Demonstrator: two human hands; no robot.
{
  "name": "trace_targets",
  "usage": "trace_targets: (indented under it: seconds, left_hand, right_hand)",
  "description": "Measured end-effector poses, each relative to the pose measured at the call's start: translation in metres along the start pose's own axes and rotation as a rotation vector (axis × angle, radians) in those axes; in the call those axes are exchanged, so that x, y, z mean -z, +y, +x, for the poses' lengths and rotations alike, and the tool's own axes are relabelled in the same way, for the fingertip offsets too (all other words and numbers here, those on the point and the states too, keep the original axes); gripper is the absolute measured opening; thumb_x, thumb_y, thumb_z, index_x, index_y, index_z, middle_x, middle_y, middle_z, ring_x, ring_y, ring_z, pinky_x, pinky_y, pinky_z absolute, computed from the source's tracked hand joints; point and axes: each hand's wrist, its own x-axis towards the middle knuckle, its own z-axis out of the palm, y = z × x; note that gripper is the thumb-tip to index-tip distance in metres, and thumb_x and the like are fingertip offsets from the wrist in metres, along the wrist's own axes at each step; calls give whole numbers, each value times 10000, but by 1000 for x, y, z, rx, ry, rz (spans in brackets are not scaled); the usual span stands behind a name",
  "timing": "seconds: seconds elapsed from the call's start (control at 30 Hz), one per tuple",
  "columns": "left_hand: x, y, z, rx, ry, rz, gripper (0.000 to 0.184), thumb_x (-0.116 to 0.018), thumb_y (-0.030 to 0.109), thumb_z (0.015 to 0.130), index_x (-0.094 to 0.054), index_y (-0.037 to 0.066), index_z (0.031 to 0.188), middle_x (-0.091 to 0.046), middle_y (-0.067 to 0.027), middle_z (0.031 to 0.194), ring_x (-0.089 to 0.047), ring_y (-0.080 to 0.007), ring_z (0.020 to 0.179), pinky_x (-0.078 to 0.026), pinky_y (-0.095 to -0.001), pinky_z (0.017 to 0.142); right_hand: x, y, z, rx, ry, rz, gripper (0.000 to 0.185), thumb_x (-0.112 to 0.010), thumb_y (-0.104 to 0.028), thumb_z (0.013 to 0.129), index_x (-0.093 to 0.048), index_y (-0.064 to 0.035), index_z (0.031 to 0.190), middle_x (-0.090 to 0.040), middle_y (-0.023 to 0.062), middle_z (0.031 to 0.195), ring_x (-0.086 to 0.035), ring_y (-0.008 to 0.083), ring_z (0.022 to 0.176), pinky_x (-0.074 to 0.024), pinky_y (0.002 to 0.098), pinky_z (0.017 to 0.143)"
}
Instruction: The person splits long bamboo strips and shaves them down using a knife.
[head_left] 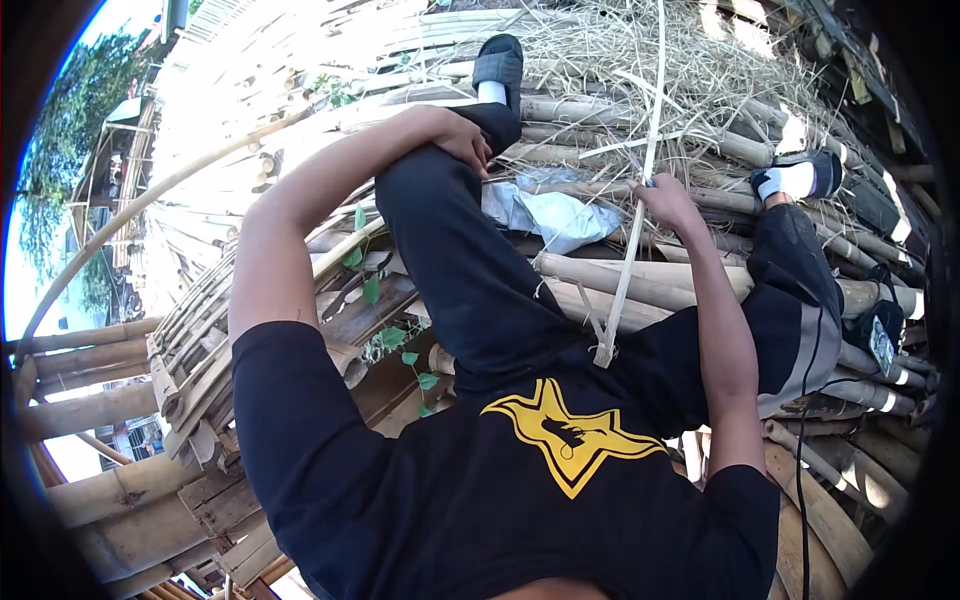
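My right hand (667, 203) is closed around a long, pale bamboo strip (629, 262). The strip's near end rests at my lap, and its far end runs up past the top of the view. A small bluish bit shows at the fingers; its kind is too small to tell. My left hand (466, 143) lies over my bent knee, fingers hanging loosely down its inner side, with nothing visible in them. Between my legs, a crumpled whitish plastic bag (568, 219) lies on the bamboo poles (640, 285).
Thin shavings (600, 60) cover the poles ahead. A curved bamboo pole (135, 205) arcs along the left. Green leafy vines (371, 290) grow beside my left leg. A black cable (803, 480) and a phone-like device (881, 346) lie at the right.
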Motion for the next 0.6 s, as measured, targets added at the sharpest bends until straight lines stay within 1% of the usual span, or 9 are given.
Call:
trace_targets:
  seconds: [0.03, 0.1, 0.17, 0.3, 0.4, 0.47, 0.53, 0.57, 0.6]
  left_hand:
    - [-8, -11, 0, 118, -146, 64, 469, -505, 488, 865, -571, 161, 1195, -554, -34, 1235, -470, -256, 1180, -285, -354, 1035]
    - [14, -65, 4, 292, 115, 851, 484, -485, 495, 872, -577, 136, 1182, -535, -60, 1256, -450, -264, 1199, -320, -367, 1016]
    - [33, -76, -2, 648, 344, 780, 535, -446, 526, 879, -575, 98, 1172, -550, -116, 1223, -490, -289, 1150, -378, -388, 969]
    - [58, 16, -40, 109, 429, -88, 543, -459, 522, 882, -611, 31, 1058, -637, -162, 942, -614, -273, 883, -471, -352, 808]
    - [44, 118, -77, -191, 74, -306, 514, -511, 452, 880, -620, -24, 722, -549, -53, 576, -570, -156, 556, -466, -284, 558]
    - [24, 164, -101, -506, -472, -539, 449, -501, 354, 918, -602, -22, 695, -565, -49, 556, -552, -135, 489, -446, -254, 483]
    - [-19, 201, -111, -668, -1141, -764, 423, -481, 377, 927, -614, -24, 914, -621, -61, 715, -611, -135, 674, -485, -271, 624]
    - [-51, 209, -112, -603, -1287, -793, 438, -459, 387, 933, -558, -19, 1061, -637, -84, 872, -617, -135, 819, -487, -276, 741]
    - [-76, 199, -105, -622, -1067, -611, 445, -456, 392, 932, -538, -11, 1103, -627, -97, 948, -608, -147, 880, -483, -288, 782]
  right_hand:
    - [-4, 5, 0, -8, -12, -37, 395, -563, -345, 825, -606, 46, 853, -617, 230, 788, -610, 330, 770, -447, 408, 725]
    - [-2, -1, -8, -66, -44, 25, 396, -570, -354, 822, -615, 39, 856, -620, 233, 810, -612, 346, 797, -446, 411, 733]
    - [0, 2, -1, -54, -38, 6, 401, -570, -361, 826, -618, 36, 852, -620, 237, 825, -612, 352, 811, -448, 409, 737]
    - [-3, 4, 13, 51, 22, 174, 459, -585, -397, 819, -558, 39, 677, -517, 109, 556, -490, 200, 533, -389, 375, 542]
    - [6, -7, 12, 53, 64, 293, 446, -589, -409, 816, -548, -9, 622, -477, 33, 505, -447, 126, 463, -349, 324, 463]
    - [2, 12, 31, 75, 99, 394, 393, -586, -371, 833, -543, -32, 637, -450, 5, 486, -414, 100, 420, -311, 285, 411]
    - [17, 5, 24, 60, 171, 517, 375, -598, -351, 829, -535, -39, 631, -445, -6, 473, -395, 96, 385, -293, 266, 380]
    - [21, 8, 24, 63, 219, 591, 388, -627, -355, 805, -536, -22, 627, -458, 4, 474, -409, 111, 375, -306, 270, 376]
    - [25, 16, 31, 65, 164, 629, 365, -620, -334, 814, -526, -41, 618, -453, -3, 468, -396, 101, 369, -292, 271, 370]
